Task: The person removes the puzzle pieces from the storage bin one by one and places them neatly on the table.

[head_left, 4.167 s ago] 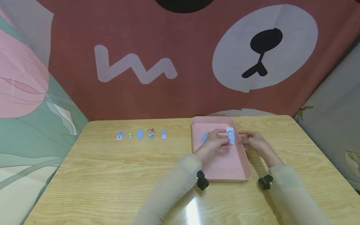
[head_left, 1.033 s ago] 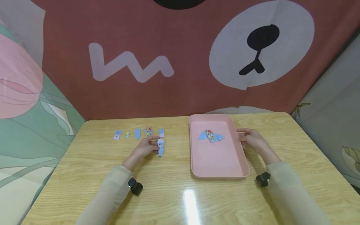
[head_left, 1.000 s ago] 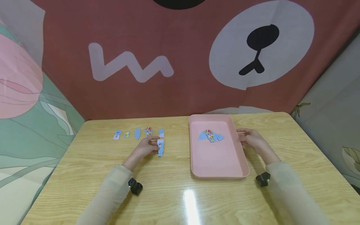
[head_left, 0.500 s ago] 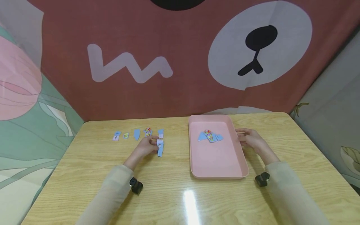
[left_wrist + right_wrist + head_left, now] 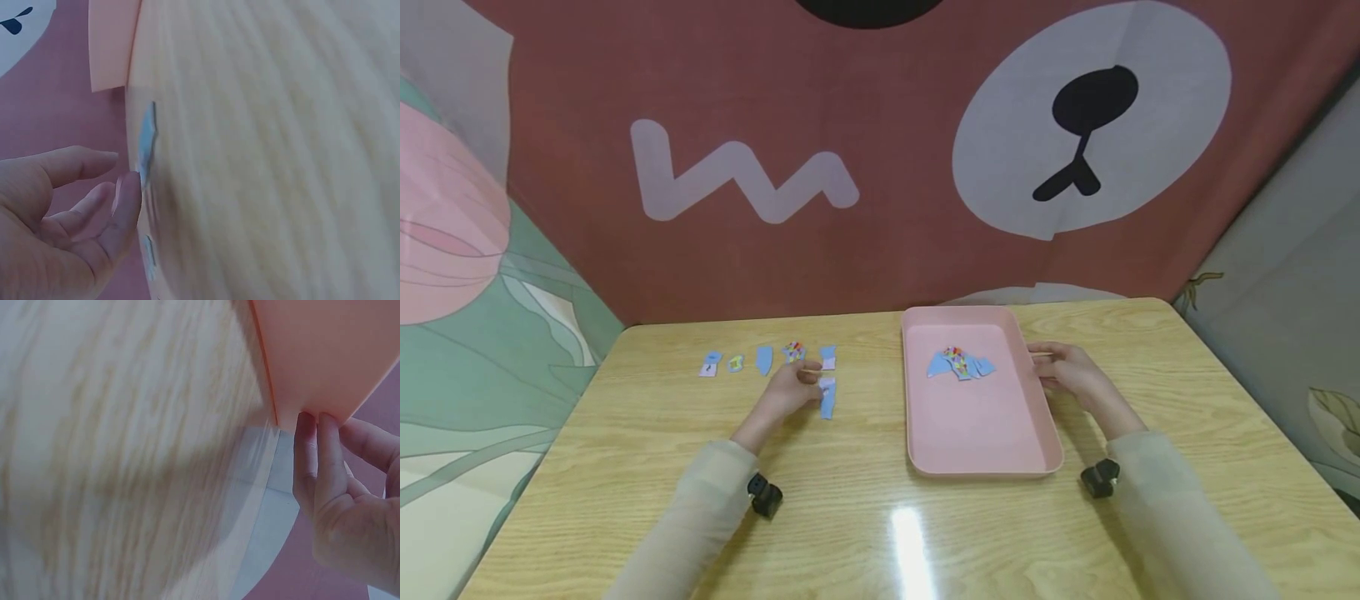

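Observation:
My left hand point(image 5: 790, 390) is at the left edge of a light-blue puzzle piece point(image 5: 828, 404) with a pale top end, lying on the wooden table. In the left wrist view its thumb and fingers are spread apart, one fingertip right at the blue piece point(image 5: 147, 139). A smaller blue and pale piece point(image 5: 828, 358) lies just beyond. My right hand point(image 5: 1078, 375) touches the right outer wall of a pink tray point(image 5: 981, 429); the right wrist view has its straight fingers point(image 5: 330, 450) against that wall. Inside the tray, several blue and multicoloured pieces point(image 5: 958, 364) overlap in a small heap.
Along the table's back left runs a row of pieces: a blue and white one point(image 5: 710, 364), a yellowish one point(image 5: 735, 363), a plain blue one point(image 5: 764, 360) and a colourful one point(image 5: 794, 352). A printed cloth point(image 5: 910, 250) hangs behind the table's back edge.
My left hand has carried the blue piece from above the tray leftward to the table, and its fingers have since loosened from it. The right hand has stayed at the tray's side.

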The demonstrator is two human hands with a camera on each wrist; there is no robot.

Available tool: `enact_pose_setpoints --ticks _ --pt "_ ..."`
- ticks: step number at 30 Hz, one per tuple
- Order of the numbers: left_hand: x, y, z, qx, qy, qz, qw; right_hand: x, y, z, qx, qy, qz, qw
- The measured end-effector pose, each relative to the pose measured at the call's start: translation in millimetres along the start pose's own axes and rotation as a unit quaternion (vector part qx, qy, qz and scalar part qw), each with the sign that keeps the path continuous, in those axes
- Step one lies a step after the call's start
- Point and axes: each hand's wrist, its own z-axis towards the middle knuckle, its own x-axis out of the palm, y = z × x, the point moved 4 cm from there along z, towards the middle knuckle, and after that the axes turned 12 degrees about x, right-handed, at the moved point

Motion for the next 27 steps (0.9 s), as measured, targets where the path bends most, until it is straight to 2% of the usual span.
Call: enact_pose_setpoints --ticks 7,13,20,27 --pt "5.2 -22.8 3.6 0.050 0.004 0.014 0.9986 -0.5 0.1 0.2 0.009 -0.002 -0.001 1.0000" --pt "21.9 -52.5 8.2 0.074 0.017 -0.011 0.9970 0.0 -0.2 -0.5 -0.001 -0.001 -0.004 1.0000" --pt "41.9 -90.4 16.3 0.119 0.010 -0.042 0.9920 0.4 -0.8 -1.3 -0.003 0.000 0.000 1.0000" --pt "63.8 -113.5 30.3 0.141 0.012 -0.067 0.9877 0.7 0.1 -1.9 -0.004 0.005 0.006 1.0000"
